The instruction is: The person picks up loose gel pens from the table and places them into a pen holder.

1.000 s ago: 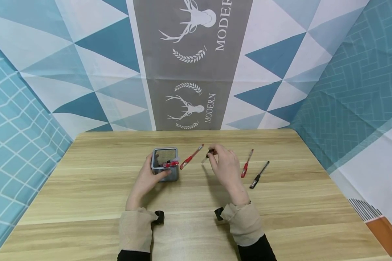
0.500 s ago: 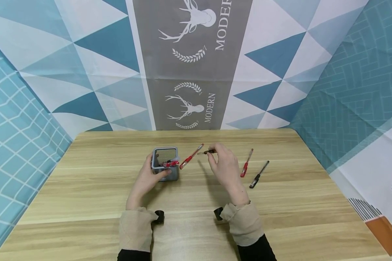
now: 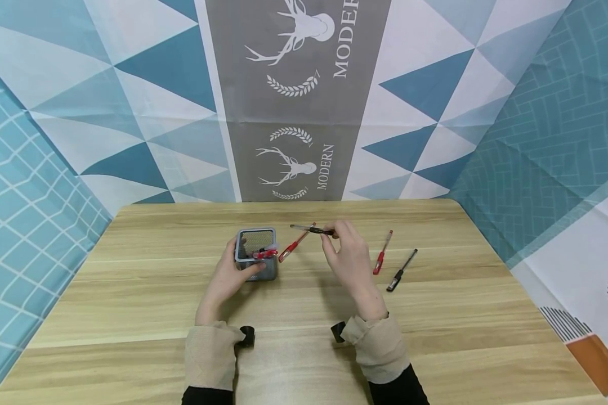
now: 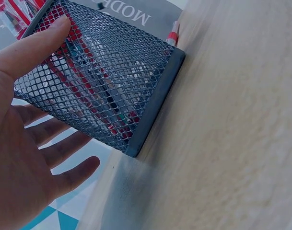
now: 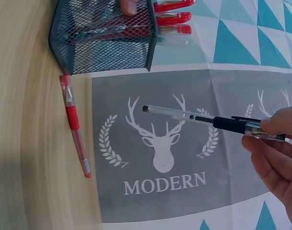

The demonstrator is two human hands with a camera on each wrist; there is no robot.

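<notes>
My left hand grips a dark wire-mesh pen holder, thumb over its near wall and fingers around the far side. Through the mesh in the left wrist view show several pens with red and dark parts. Pinched between the thumb and fingers of my right hand is a clear-barrelled black pen, raised above the table and lying nearly level, its dark-tipped end toward the holder. Just right of the holder a red pen lies on the table; the black pen crosses over it in the head view.
Right of my right hand, a second red pen and another black pen lie slanted on the wood-grain table. A patterned cloth backdrop stands behind the table's far edge.
My right hand has turned the black pen from pointing down to nearly level, its free end swinging up and left toward the holder. The left hand and holder have stayed put.
</notes>
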